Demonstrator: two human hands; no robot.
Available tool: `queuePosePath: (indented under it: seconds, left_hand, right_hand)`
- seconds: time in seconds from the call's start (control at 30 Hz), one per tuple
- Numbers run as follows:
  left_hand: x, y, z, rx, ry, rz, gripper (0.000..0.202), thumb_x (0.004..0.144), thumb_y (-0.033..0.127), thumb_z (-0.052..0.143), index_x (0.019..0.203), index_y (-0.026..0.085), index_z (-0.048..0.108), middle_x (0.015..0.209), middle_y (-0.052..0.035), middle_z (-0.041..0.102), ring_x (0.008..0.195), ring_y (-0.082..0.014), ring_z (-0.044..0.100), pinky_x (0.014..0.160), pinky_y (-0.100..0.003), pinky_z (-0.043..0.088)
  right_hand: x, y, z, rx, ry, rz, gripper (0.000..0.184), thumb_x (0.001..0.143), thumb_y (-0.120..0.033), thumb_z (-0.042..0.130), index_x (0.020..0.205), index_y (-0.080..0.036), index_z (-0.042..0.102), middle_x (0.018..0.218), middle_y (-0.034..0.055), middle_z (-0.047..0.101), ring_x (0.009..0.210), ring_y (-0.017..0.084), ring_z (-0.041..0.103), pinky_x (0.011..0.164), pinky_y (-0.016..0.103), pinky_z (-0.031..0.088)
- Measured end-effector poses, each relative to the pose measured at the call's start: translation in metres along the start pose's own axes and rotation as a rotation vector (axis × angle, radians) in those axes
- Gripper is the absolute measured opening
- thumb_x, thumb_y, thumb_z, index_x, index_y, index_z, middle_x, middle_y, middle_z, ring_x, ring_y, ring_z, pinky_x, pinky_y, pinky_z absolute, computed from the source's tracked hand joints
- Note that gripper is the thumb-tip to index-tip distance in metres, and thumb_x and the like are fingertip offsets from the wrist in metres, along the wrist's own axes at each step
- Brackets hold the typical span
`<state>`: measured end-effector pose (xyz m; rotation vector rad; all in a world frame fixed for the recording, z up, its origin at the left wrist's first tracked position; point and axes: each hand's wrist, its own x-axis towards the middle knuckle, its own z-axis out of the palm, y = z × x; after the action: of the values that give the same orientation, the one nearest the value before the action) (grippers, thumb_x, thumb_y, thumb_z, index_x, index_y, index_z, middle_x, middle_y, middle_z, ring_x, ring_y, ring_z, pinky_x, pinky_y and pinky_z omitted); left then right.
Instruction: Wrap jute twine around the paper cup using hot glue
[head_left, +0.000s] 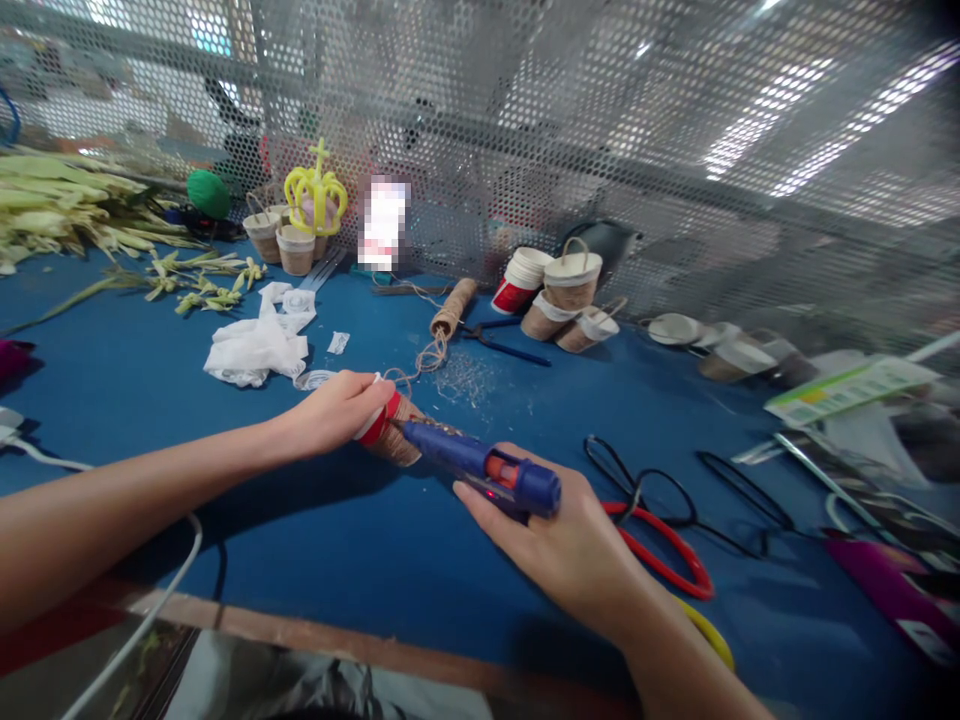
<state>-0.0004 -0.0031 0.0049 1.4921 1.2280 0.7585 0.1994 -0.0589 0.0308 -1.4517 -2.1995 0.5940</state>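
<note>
My left hand (337, 410) is closed around a small red paper cup (395, 442), tilted on its side and partly wrapped in brown twine. In my right hand (559, 535) is a blue hot glue gun (457, 455) with a small red light lit; its nozzle points at the wrapped side of the cup. Whether the tip touches the twine I cannot tell. A strand runs from the cup toward a roll of twine (454, 306) lying behind it. Wisps of dried glue (476, 380) are scattered on the blue table (337, 560) beyond the glue gun.
Dark-handled pliers (510, 345) lie near several twine-wrapped cups (571, 280). White lace (259, 345), corn husks (67, 205) and a yellow crown (318, 195) are at the left. Black cord (667, 500) and a red ring (675, 560) lie right of my right hand. Perforated metal mesh (480, 130) stands behind.
</note>
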Motion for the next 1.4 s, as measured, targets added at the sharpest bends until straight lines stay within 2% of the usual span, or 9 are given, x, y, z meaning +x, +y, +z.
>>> queuePosePath:
  seconds: [0.2, 0.37, 0.63, 0.83, 1.0, 1.17, 1.4]
  left_hand:
    - [0.000, -0.002, -0.001, 0.020, -0.013, 0.022, 0.042, 0.077, 0.041, 0.038, 0.079, 0.010, 0.066, 0.070, -0.0055, 0.067, 0.063, -0.0171, 0.058, 0.058, -0.025, 0.045]
    - [-0.002, -0.002, -0.001, 0.005, -0.085, 0.068, 0.042, 0.079, 0.039, 0.037, 0.079, 0.010, 0.066, 0.076, -0.0066, 0.068, 0.066, -0.0171, 0.059, 0.061, -0.025, 0.045]
    - [-0.004, -0.004, -0.001, -0.037, -0.168, 0.135, 0.043, 0.084, 0.036, 0.031, 0.088, 0.009, 0.065, 0.087, -0.0077, 0.068, 0.077, -0.0179, 0.060, 0.068, -0.024, 0.046]
    - [-0.003, -0.010, -0.004, 0.122, -0.114, 0.188, 0.048, 0.084, 0.042, 0.031, 0.091, 0.009, 0.064, 0.080, -0.0051, 0.066, 0.071, -0.0170, 0.058, 0.062, -0.024, 0.043]
    - [-0.005, -0.009, -0.004, 0.032, -0.194, 0.204, 0.045, 0.086, 0.038, 0.029, 0.096, 0.009, 0.063, 0.088, -0.0060, 0.067, 0.079, -0.0177, 0.059, 0.069, -0.025, 0.045]
    - [-0.005, -0.011, -0.005, 0.106, -0.135, 0.206, 0.046, 0.085, 0.042, 0.032, 0.093, 0.010, 0.063, 0.082, -0.0038, 0.066, 0.072, -0.0156, 0.058, 0.066, -0.024, 0.044]
    - [-0.006, -0.011, -0.005, 0.064, -0.195, 0.242, 0.044, 0.087, 0.038, 0.029, 0.096, 0.011, 0.063, 0.087, -0.0049, 0.066, 0.078, -0.0165, 0.058, 0.070, -0.024, 0.044]
  right_hand:
    - [0.000, 0.000, -0.001, 0.015, -0.057, -0.009, 0.017, 0.077, -0.029, 0.051, 0.064, -0.020, 0.047, 0.056, -0.0025, 0.050, 0.050, 0.011, 0.043, 0.048, 0.023, 0.039]
    - [0.001, 0.001, -0.002, 0.035, 0.002, 0.048, 0.019, 0.075, -0.032, 0.055, 0.062, -0.020, 0.045, 0.058, -0.0012, 0.054, 0.050, 0.011, 0.047, 0.049, 0.024, 0.041]
    - [0.000, 0.001, -0.002, 0.046, -0.007, 0.065, 0.020, 0.075, -0.032, 0.055, 0.061, -0.020, 0.046, 0.050, -0.0023, 0.054, 0.045, 0.011, 0.048, 0.045, 0.023, 0.040]
    - [-0.001, 0.001, -0.003, 0.055, 0.017, 0.071, 0.023, 0.075, -0.031, 0.055, 0.057, -0.019, 0.047, 0.046, -0.0029, 0.052, 0.044, 0.011, 0.049, 0.043, 0.022, 0.040]
    - [0.000, 0.001, -0.004, 0.055, -0.018, 0.041, 0.023, 0.074, -0.031, 0.055, 0.056, -0.019, 0.047, 0.045, -0.0030, 0.052, 0.045, 0.011, 0.050, 0.044, 0.022, 0.041]
    - [0.002, 0.003, -0.006, 0.050, 0.001, 0.060, 0.022, 0.075, -0.031, 0.054, 0.058, -0.019, 0.048, 0.045, -0.0033, 0.051, 0.043, 0.011, 0.049, 0.044, 0.022, 0.041]
    - [-0.001, 0.000, -0.005, 0.057, -0.022, 0.079, 0.018, 0.074, -0.030, 0.055, 0.061, -0.019, 0.050, 0.046, -0.0032, 0.053, 0.042, 0.010, 0.047, 0.044, 0.022, 0.040]
